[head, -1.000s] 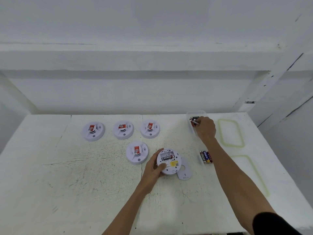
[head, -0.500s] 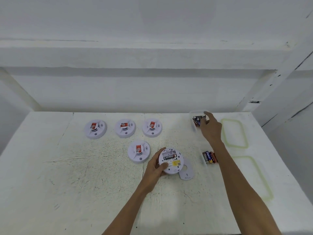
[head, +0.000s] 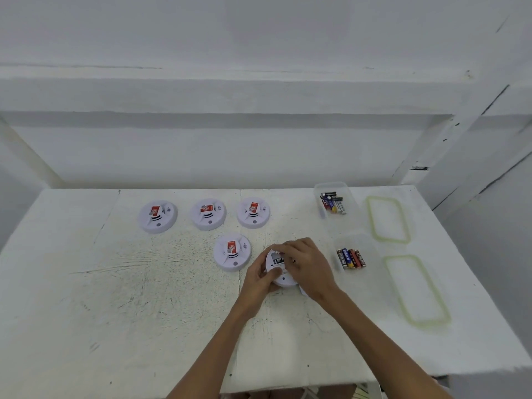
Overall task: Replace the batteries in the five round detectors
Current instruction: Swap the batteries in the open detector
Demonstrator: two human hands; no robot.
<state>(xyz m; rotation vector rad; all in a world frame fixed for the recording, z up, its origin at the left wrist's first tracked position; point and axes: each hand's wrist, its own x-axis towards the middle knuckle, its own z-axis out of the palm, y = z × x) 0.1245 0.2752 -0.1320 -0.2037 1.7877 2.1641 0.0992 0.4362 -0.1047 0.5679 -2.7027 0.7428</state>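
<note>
Over the open detector (head: 277, 269) my right hand (head: 308, 266) has come back from the battery box (head: 334, 203) beyond it. I cannot tell whether its curled fingers hold anything. My left hand (head: 260, 279) grips the detector's rim, so I judge fitting comes next.

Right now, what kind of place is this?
Probably a workshop bench, not a home: a scuffed white table against bare white walls, round detectors laid out in rows, and clear tubs of loose batteries.
</note>
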